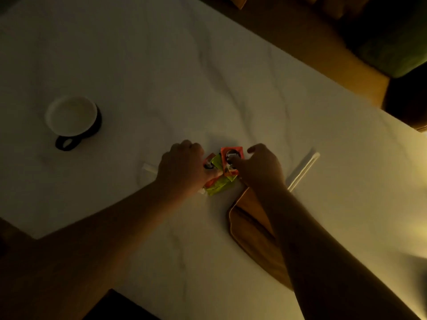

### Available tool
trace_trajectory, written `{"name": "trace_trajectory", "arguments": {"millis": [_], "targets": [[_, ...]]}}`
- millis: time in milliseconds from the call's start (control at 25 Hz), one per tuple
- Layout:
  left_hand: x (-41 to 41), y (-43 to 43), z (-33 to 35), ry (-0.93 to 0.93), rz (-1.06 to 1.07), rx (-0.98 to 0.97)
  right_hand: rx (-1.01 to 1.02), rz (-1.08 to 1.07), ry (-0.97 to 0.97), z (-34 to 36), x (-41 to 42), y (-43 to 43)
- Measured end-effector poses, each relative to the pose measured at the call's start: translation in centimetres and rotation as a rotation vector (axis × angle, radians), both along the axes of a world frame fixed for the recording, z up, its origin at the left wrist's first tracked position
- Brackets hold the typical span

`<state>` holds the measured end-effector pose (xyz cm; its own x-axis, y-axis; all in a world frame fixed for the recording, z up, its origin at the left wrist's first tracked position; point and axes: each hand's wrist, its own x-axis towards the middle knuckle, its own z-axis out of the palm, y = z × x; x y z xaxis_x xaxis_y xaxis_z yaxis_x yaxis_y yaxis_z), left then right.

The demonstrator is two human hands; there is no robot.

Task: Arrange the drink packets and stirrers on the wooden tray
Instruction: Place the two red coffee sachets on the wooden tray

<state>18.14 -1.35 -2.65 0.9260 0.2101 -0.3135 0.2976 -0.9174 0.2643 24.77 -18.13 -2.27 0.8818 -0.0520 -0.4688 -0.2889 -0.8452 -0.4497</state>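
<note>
One tabletop (161, 65), white with faint grey veining, dimly lit with a yellow glow at the right edge.

One wooden tray (250, 234): brown, rounded corner, raised rim. It lies on the near right part of the tabletop, much of it hidden under the right forearm. Nothing is seen in its visible part.

One mug (71, 115): pale inside, dark outside, dark loop handle pointing toward the camera. It stands far left, well apart from everything else.

Two hands. The left hand (182, 167) is knuckles-up, fingers curled over the drink packets (219, 181), gripping the pile. The right hand (260, 168) has its fingertips on the topmost orange packet (232, 154), thumb lifted; cannot tell whether it pinches.

Packets: at least two orange and two green, crumpled and overlapping, on the tabletop just beyond the tray's far corner. Exact count unclear.

Two stirrers in pale wrappers, both on the tabletop. First stirrer (303, 168) lies diagonal, right of the right hand. Second stirrer (147, 168) shows only an end, left of the left hand.
</note>
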Motion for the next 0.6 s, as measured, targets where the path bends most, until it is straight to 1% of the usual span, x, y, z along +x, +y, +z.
{"name": "trace_trajectory", "arguments": {"millis": [80,160,240,320,360,440,520,600], "targets": [[1.3,0.1,-0.2,0.092,-0.067,0.102,-0.099,0.051,0.048,-1.0,0.6,0.6],[1.8,0.4,-0.4,0.155,-0.087,0.111,-0.164,0.076,0.047,-1.4,0.8,1.0],[2.0,0.7,-0.4,0.166,-0.058,0.026,-0.146,0.078,0.036,-1.7,1.2,0.9],[1.9,1.0,-0.3,0.124,-0.007,-0.054,-0.101,0.099,0.039,-1.4,1.5,0.4],[1.9,1.2,-0.3,0.115,0.011,-0.049,-0.064,0.112,0.040,-1.1,1.5,0.2],[1.8,1.5,-0.2,0.148,-0.007,0.045,0.081,0.085,0.012,-0.1,1.2,-0.3],[1.8,1.7,-0.4,0.188,-0.034,0.120,0.307,-0.050,-0.041,1.5,0.3,-1.2],[2.1,1.9,-0.5,0.194,-0.016,0.099,0.480,-0.186,-0.092,2.8,-1.4,-3.0]]}}
